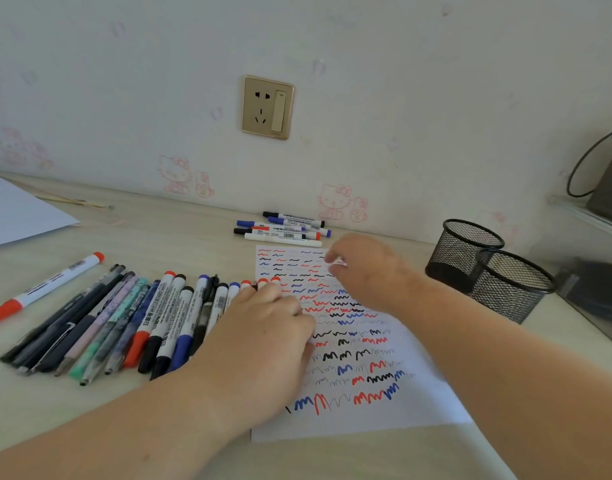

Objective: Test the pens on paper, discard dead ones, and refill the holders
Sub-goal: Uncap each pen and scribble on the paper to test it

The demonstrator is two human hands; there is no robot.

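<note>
Nearest the camera, two bare forearms reach forward over a pale wooden desk (89, 410). Under them lies a white sheet of paper (401, 410) covered with rows of red, blue and black test scribbles, its near edge close to the desk's front. The left hand (263, 337) rests on the paper's left edge, palm down, fingers curled over the lower ends of several red-capped markers (269, 281) whose caps stick out just beyond the knuckles; whether the grip actually closes round them cannot be told. Left of that hand, a dense row of pens and whiteboard markers (124, 320) lies side by side on the desk, tips toward the camera, with red, black and blue caps among slimmer gel pens. One separate red-capped marker (44, 289) lies apart at the far left, slanted.

Further on, the right hand (363, 268) hovers over the upper part of the paper, fingers bent down toward the sheet; its fingertips are blurred, so what the grip holds cannot be told. To the right stand two empty black mesh holders (488, 268), touching each other. Beyond the paper's top edge, a small pile of markers (283, 226) lies near the wall. Behind it, a gold-framed wall socket (268, 107) sits on cartoon-cat wallpaper.
</note>
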